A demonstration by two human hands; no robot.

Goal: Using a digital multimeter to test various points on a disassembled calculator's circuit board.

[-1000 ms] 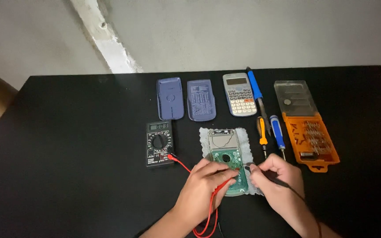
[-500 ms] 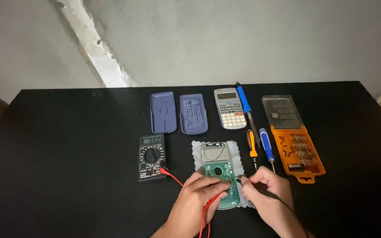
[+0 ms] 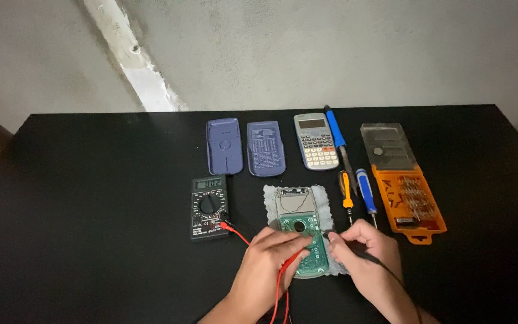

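Green circuit board (image 3: 308,255) half hidden under 2 hands, left (image 3: 268,264) pinching red probe (image 3: 289,264), right (image 3: 364,255) black probe (image 3: 337,240), tips unclear.

A black tabletop (image 3: 91,264) fills the lower two thirds of the frame. Near its upper middle lie two blue-grey calculator covers (image 3: 224,146) (image 3: 265,149) side by side, a grey calculator (image 3: 316,141) just right of them, and a blue-handled soldering iron (image 3: 338,143) beside that. To the right sits an orange screwdriver bit case (image 3: 409,201) with its clear lid open. Two small screwdrivers, orange (image 3: 346,196) and blue (image 3: 366,190), lie left of it. A black multimeter (image 3: 209,207) lies centre-left, and a grey cloth (image 3: 325,198) at lower centre.
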